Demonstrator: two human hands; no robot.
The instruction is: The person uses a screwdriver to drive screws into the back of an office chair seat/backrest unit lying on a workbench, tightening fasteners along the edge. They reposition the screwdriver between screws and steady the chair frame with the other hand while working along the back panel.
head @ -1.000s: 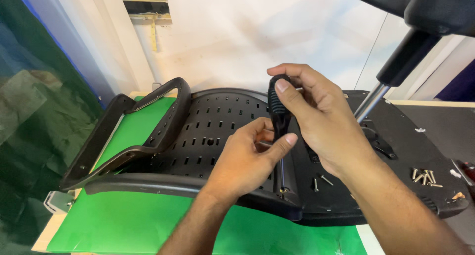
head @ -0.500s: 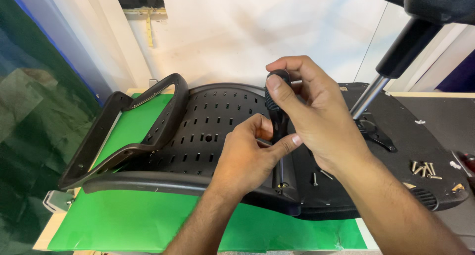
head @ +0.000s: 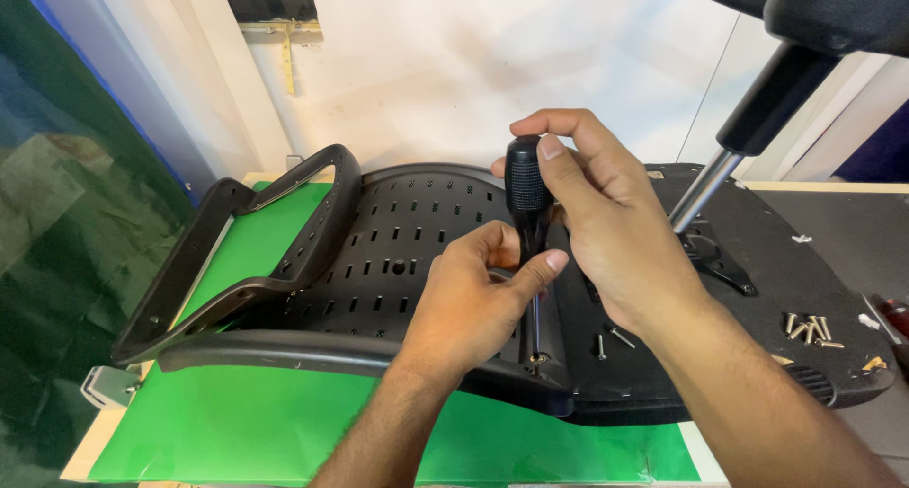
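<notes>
My right hand is clenched around the black handle of a screwdriver, thumb pressed on the handle's top and fingers wrapped round its far and right sides. The screwdriver stands close to upright, its long axis running near-vertical: handle up and slightly far, metal shaft dropping down toward me, the tip meeting a screw in the near rim of the black chair back. My left hand sits just left of the shaft and below the handle, thumb and forefinger pinched on the shaft where it leaves the handle, the other fingers curled in. So the tool lies between my two hands, the right above and to the right, the left lower and to the left. The chair back lies flat on a green mat that covers the bench, its slotted face up, with an armrest loop reaching out to the left. To the right, touching the back, is the seat base, with a chrome-and-black gas column slanting up and right from it. Two loose screws lie just right of the tip, and a small heap of screws lies farther right on the seat base.
</notes>
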